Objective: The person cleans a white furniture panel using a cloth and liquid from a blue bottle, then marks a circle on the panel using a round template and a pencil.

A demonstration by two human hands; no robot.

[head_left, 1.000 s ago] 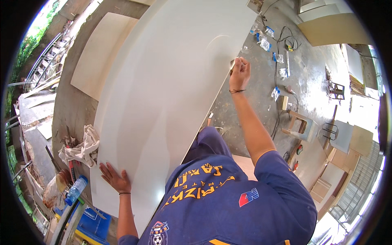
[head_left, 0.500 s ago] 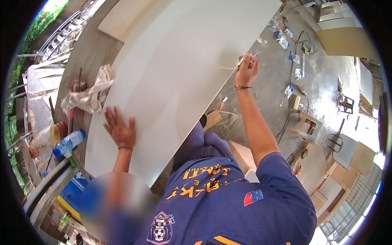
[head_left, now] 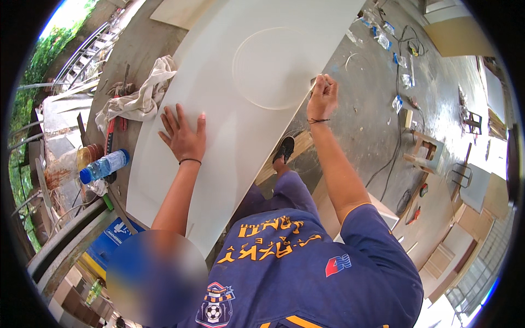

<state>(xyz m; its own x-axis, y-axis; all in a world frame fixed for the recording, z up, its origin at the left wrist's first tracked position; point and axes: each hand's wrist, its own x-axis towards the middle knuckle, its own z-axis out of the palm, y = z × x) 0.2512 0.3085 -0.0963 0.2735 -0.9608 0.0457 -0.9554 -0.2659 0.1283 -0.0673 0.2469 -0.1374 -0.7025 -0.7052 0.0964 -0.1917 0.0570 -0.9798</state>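
Observation:
A large, pale panel (head_left: 219,136) with a smooth face lies in front of me. Flat on its left part rests my left hand (head_left: 184,136), open, fingers spread. My right hand (head_left: 323,97) is closed at the panel's right edge, its fingers pinched round something small. What that is I cannot make out, as the fingers hide most of it. From beside this hand a thin whitish strip (head_left: 257,104) curls in a wide loop over the panel's surface.
Left of the panel lie a crumpled cloth (head_left: 147,98), red-handled pliers (head_left: 110,134) and a plastic bottle (head_left: 106,165) with a blue cap. Black cables (head_left: 398,109) and small clear-and-blue packets (head_left: 397,103) are strewn over the floor at right. A wooden stool (head_left: 424,153) stands farther right.
My left hand has slid forward and right along the panel, still flat. The right hand stays pinched at the edge, slightly farther left in view. The thin strip's loop now shows larger.

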